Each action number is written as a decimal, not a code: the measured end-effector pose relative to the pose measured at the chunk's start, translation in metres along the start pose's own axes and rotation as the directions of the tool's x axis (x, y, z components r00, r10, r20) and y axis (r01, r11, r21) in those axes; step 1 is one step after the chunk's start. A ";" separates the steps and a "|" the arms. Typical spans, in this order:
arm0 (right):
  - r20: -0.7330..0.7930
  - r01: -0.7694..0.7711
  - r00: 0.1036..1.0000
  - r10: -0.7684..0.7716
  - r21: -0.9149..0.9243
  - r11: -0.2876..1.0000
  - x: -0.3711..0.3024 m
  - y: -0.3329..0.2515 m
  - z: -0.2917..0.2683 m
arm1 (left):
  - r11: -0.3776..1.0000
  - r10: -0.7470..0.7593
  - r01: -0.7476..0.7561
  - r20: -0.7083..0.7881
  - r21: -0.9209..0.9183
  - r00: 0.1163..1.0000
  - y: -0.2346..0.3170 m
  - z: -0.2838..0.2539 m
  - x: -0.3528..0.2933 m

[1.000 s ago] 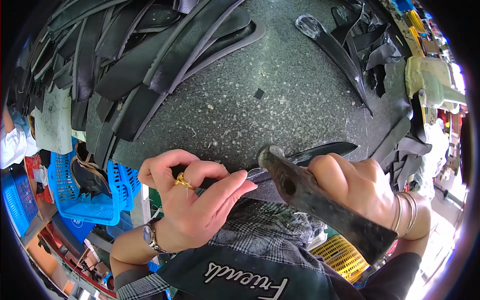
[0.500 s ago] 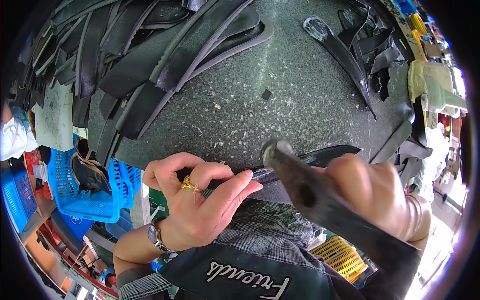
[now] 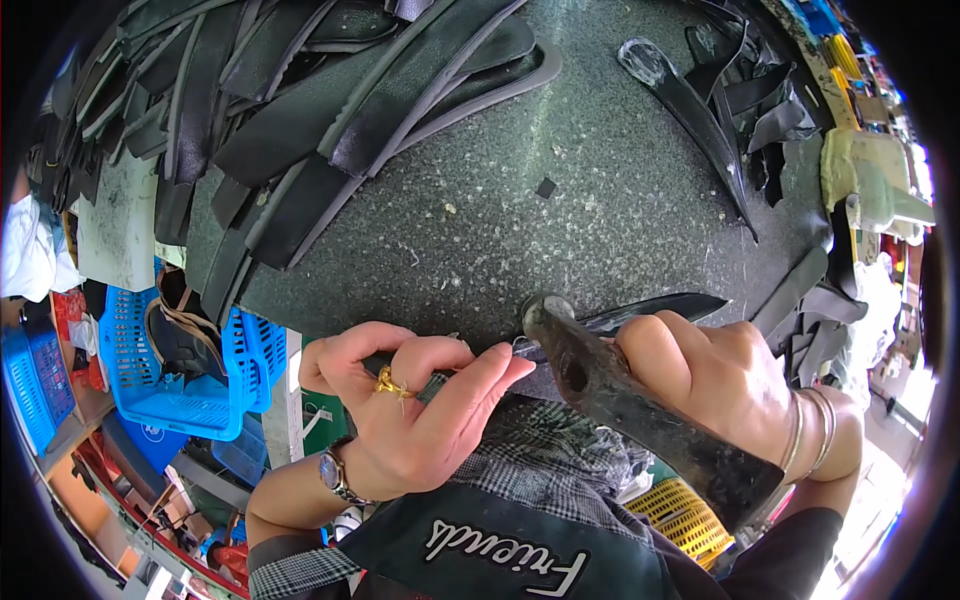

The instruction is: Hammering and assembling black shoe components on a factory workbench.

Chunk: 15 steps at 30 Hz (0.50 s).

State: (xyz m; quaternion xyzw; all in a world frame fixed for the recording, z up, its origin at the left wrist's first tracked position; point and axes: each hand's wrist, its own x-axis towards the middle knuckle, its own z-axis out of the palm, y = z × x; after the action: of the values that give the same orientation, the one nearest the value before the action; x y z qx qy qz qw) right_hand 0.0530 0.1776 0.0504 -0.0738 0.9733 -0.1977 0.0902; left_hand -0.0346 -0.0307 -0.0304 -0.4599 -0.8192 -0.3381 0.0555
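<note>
The dark speckled worktable (image 3: 600, 220) has a broad bare patch in its middle, the only open room on it. Its near edge runs just above the person's knuckles, and everything in hand sits right at that edge. To the upper left a heap of black rubber strips (image 3: 300, 130) spills across the surface and over the left side; a smaller tangle of black offcuts (image 3: 740, 110) crowds the upper right corner. A tiny black scrap (image 3: 545, 187) lies alone on the bare patch.

The left hand (image 3: 410, 410), with a gold ring and a wristwatch, presses flat on a narrow black strip (image 3: 660, 305) at the table's near edge, fingers stretched along it and pinning it down. The strip is long, thin and glossy, tapering to a point on the right, where it shows past the other hand.

The right hand (image 3: 720, 380) is clenched around a hammer (image 3: 620, 400), bangles at the wrist. The hammer is dark and worn, its small round face touching or just over the strip beside the left fingertips, the handle slanting back toward the person's lap.

Below the table's left side stands a blue plastic basket (image 3: 150, 360) holding sandals.
</note>
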 end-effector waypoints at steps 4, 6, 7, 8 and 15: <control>0.017 0.020 1.000 -0.019 -0.046 0.999 0.005 -0.003 -0.002 | 1.000 -0.009 0.009 0.010 0.014 1.000 0.001 0.001 -0.002; 0.038 -0.010 0.999 0.008 0.052 0.999 0.008 -0.003 -0.003 | 1.000 -0.015 0.015 0.007 0.007 1.000 0.000 0.000 -0.002; 0.040 -0.005 0.999 0.003 0.054 0.999 0.009 -0.004 -0.004 | 1.000 0.000 0.000 0.009 0.012 1.000 0.000 -0.001 -0.002; 0.063 0.028 0.998 -0.027 -0.005 1.000 0.010 -0.004 -0.005 | 1.000 0.015 -0.015 0.011 0.017 1.000 -0.001 -0.002 -0.002; 0.074 0.021 0.997 -0.028 0.095 0.995 0.007 0.003 -0.012 | 1.000 0.017 -0.017 0.012 -0.006 1.000 0.001 -0.001 0.004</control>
State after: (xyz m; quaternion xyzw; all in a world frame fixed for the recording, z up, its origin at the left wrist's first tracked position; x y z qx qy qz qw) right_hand 0.0435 0.1831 0.0589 -0.0888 0.9578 -0.2417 0.1279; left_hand -0.0359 -0.0284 -0.0273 -0.4690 -0.8146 -0.3374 0.0522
